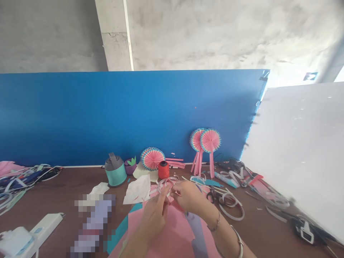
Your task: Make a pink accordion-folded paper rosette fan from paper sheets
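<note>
Left hand [154, 215], index extended, sits beside a bunched right hand [186, 195] (can't tell what, if anything, either pinches), over pink paper [174, 233] spreading toward 6 o'clock, probably braced for steadiness, red spool [163, 170] at 12 presumably for reach.

A way runs over the desk [75, 182] between the cable heap [37, 175] and the teal container [116, 176]; a red spool [163, 170] stands just beyond the hands [154, 215], and curled strips [234, 218] crowd the right
</note>
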`<state>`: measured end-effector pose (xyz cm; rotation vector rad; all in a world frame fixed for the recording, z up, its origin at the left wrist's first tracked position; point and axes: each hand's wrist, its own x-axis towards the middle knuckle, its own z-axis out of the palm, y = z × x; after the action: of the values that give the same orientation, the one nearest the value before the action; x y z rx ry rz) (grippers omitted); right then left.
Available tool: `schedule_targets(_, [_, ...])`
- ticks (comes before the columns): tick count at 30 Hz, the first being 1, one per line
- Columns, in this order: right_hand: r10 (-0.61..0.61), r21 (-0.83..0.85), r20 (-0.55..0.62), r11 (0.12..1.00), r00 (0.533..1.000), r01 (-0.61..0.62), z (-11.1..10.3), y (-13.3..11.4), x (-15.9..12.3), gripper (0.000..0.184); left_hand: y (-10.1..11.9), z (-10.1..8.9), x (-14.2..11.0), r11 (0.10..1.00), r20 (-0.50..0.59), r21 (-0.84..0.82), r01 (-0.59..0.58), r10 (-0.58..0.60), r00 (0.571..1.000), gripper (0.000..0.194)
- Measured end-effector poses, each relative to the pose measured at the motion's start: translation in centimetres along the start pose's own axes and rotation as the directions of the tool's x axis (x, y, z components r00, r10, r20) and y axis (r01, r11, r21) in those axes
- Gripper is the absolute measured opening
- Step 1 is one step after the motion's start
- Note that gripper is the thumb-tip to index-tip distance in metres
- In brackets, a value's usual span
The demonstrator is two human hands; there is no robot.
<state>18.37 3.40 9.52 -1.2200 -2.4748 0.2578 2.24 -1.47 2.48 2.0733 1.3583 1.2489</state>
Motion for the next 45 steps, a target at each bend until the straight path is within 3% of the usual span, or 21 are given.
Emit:
schedule_targets(6, [0.040, 0.300, 0.016, 0.953, 0.999, -0.043, 0.4, 1.9, 0.3, 0.019, 0.6, -0.5, -0.2, 0.997, 0.073, -0.047, -0.056, 0.059, 0.996, 0.054])
schedule_targets(10, [0.093, 0.592, 0.178, 0.785, 0.980, -0.182, 0.8, 3.8, 0.7, 0.018, 1.1, -0.7, 0.1, 0.957, 0.042, -0.286, 0.047, -0.036, 0.998, 0.047])
schedule_targets(14, [0.110, 0.767, 0.299, 0.563, 0.948, -0.308, 1.1, 5.4, 0.7, 0.017, 2.0, -0.8, 0.6, 0.789, -0.010, -0.586, 0.184, -0.234, 0.972, 0.063])
schedule_targets(17, [0.111, 0.794, 0.340, 0.498, 0.934, -0.348, 1.6, 5.7, 0.8, 0.018, 2.4, -0.9, 1.1, 0.613, -0.010, -0.739, 0.280, -0.425, 0.905, 0.073])
schedule_targets(19, [0.120, 0.782, 0.308, 0.533, 0.944, -0.323, 2.0, 5.2, 0.9, 0.016, 2.3, -0.8, 1.3, 0.502, -0.017, -0.807, 0.310, -0.545, 0.839, 0.073])
schedule_targets(21, [0.139, 0.732, 0.246, 0.622, 0.959, -0.278, 2.1, 4.1, 1.1, 0.013, 1.8, -0.7, 1.4, 0.441, -0.032, -0.836, 0.327, -0.633, 0.773, 0.071])
schedule_targets(24, [0.139, 0.584, 0.169, 0.784, 0.976, -0.213, 2.0, 2.2, 1.1, 0.016, 0.8, -0.3, 1.4, 0.424, -0.068, -0.830, 0.361, -0.721, 0.690, 0.070])
schedule_targets(27, [0.132, 0.433, 0.080, 0.888, 0.988, -0.154, 1.9, 0.6, 0.9, 0.021, -0.2, 0.0, 1.3, 0.445, -0.107, -0.813, 0.375, -0.748, 0.655, 0.068])
schedule_targets(31, [0.054, 0.214, -0.003, 0.976, 0.999, -0.052, 2.3, -0.2, 0.5, 0.024, -1.2, 0.3, 1.4, 0.537, -0.178, -0.761, 0.363, -0.711, 0.680, 0.060])
schedule_targets(37, [-0.029, -0.048, -0.022, 0.998, 0.999, 0.028, 2.5, -0.6, 0.2, 0.024, -0.7, 0.6, 1.3, 0.816, -0.342, -0.499, 0.293, -0.496, 0.798, 0.050])
schedule_targets(41, [-0.007, -0.153, 0.004, 0.988, 1.000, 0.007, 2.1, -1.1, 0.0, 0.024, 0.4, 0.4, 0.6, 0.911, -0.290, -0.321, 0.259, -0.355, 0.889, 0.047])
schedule_targets(45, [0.031, -0.209, 0.042, 0.978, 0.999, -0.021, 1.6, -1.6, -0.1, 0.023, 0.6, 0.3, 0.1, 0.963, -0.212, -0.170, 0.210, -0.244, 0.946, 0.048])
